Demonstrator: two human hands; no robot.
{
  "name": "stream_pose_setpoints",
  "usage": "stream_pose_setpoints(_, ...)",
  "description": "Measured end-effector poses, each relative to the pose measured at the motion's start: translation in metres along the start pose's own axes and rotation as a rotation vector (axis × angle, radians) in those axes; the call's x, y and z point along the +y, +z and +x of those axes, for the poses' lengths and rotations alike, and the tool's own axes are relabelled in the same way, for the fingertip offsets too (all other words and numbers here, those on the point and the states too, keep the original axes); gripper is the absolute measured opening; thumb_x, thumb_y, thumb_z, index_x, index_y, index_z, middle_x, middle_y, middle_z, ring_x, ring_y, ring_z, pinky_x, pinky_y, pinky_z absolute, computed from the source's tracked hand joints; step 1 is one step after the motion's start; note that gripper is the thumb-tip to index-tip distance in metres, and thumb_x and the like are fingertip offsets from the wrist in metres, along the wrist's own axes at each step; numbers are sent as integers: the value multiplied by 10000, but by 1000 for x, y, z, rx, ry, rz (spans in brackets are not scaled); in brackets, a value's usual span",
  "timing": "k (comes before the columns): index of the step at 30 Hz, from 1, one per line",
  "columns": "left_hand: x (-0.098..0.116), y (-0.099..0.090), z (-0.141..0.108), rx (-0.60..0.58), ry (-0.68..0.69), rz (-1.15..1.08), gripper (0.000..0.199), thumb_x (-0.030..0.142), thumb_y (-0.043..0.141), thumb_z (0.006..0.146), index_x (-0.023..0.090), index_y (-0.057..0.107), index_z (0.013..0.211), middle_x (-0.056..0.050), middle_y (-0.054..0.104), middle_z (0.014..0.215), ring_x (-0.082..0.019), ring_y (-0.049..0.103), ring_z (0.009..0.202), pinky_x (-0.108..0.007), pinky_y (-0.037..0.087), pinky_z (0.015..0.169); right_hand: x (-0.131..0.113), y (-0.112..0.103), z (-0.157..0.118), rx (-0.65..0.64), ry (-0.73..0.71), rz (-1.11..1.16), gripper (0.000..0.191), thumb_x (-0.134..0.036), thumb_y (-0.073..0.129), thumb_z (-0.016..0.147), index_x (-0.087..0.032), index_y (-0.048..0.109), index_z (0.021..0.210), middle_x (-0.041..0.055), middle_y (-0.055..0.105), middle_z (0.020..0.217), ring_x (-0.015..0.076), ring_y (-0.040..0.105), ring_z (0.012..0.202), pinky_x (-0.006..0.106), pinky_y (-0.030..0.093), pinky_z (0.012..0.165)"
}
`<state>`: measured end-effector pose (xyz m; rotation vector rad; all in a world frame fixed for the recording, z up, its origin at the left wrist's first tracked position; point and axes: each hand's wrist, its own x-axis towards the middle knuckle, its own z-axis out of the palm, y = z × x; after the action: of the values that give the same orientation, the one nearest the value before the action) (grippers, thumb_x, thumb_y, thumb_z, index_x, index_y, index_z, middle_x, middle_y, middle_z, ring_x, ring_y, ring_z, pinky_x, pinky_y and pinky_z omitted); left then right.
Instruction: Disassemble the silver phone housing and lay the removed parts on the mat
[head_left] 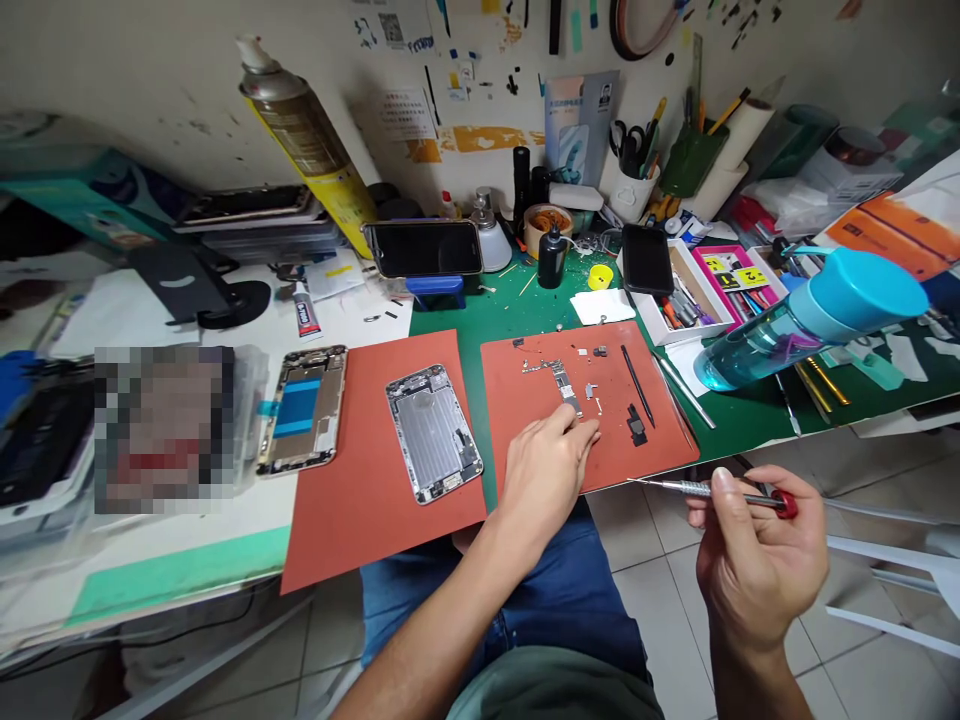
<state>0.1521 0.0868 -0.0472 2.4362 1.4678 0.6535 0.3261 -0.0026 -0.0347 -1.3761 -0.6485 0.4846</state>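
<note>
My left hand reaches over the right orange mat, its fingertips pressed together at the lower end of a phone logic board; whatever they pinch is hidden. My right hand holds a thin silver screwdriver with a red end, its tip pointing left near the mat's front edge. Small phone parts, a black pen-like tool and a black component lie on that mat. An opened phone housing rests on the left orange mat.
A second phone frame with blue strips lies at the left. Behind the mats are a phone on a blue stand, a black bottle and a white tool box. A blue water bottle leans at the right.
</note>
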Motion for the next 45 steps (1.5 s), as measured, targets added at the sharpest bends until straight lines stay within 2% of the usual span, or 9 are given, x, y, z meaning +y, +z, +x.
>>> stream_pose_setpoints(4,-20,-24,-29,110,8,-34,272,256,524,1115,221,792,1152,-23,660,855,-146,619,698,-286,460,646,-2,0,-1,-29,-5,-32,380,-315,910,860,-215,620,1084,-43,706,707,145,666,470,288,607,526)
stream_pose_setpoints(9,-75,-74,-77,270,-29,-29,290,216,646,1057,216,697,1343,-61,767,1076,-204,712,954,-349,556,871,-12,15,-16,-96,-47,-50,365,-285,906,861,-211,625,1083,-42,708,732,146,680,486,288,622,538)
stream_pose_setpoints(13,-108,-98,-106,109,-50,-76,441,297,714,1020,228,613,1443,-113,723,1332,-285,650,1262,-462,549,1060,-17,38,-35,-242,-164,-102,381,-227,905,853,-206,641,1127,-25,736,806,148,720,565,279,632,574)
stream_pose_setpoints(15,-115,-100,-114,45,-86,-116,532,355,773,981,231,588,1464,-132,675,1390,-305,594,1349,-497,535,1109,-17,52,-41,-366,-269,-137,370,-209,891,861,-216,645,1138,-15,754,832,160,748,629,286,645,626)
stream_pose_setpoints(17,-117,-98,-118,43,-116,-165,560,382,813,946,231,595,1440,-142,648,1382,-314,569,1358,-512,535,1114,-18,70,-45,-504,-369,-195,337,-212,864,886,-231,644,1140,-16,754,842,166,760,669,289,648,657)
stream_pose_setpoints(20,-117,-94,-119,59,-140,-217,485,390,811,944,228,631,1364,-137,625,1320,-310,567,1312,-511,541,1091,-21,96,-48,-676,-506,-305,258,-250,808,940,-245,629,1125,-21,734,838,160,746,679,278,630,639)
stream_pose_setpoints(25,-117,-93,-120,90,-86,-179,314,308,755,976,199,665,1257,-119,646,1205,-294,601,1183,-482,545,1017,-24,125,-55,-813,-684,-429,181,-284,729,1002,-242,595,1117,-3,721,874,151,748,702,240,595,579)
stream_pose_setpoints(33,-117,-93,-121,126,-48,-151,236,285,762,972,190,678,1171,-90,671,1089,-278,593,1091,-438,520,967,-27,137,-60,-880,-801,-479,171,-255,707,1013,-235,573,1117,-11,709,849,136,735,678,219,588,566)
stream_pose_setpoints(45,-118,-94,-120,125,-23,-149,226,287,722,1001,186,668,1196,-77,693,1029,-279,580,1065,-442,496,964,-27,136,-57,-861,-836,-505,186,-241,724,999,-237,589,1127,-11,696,863,141,732,684,239,605,575)
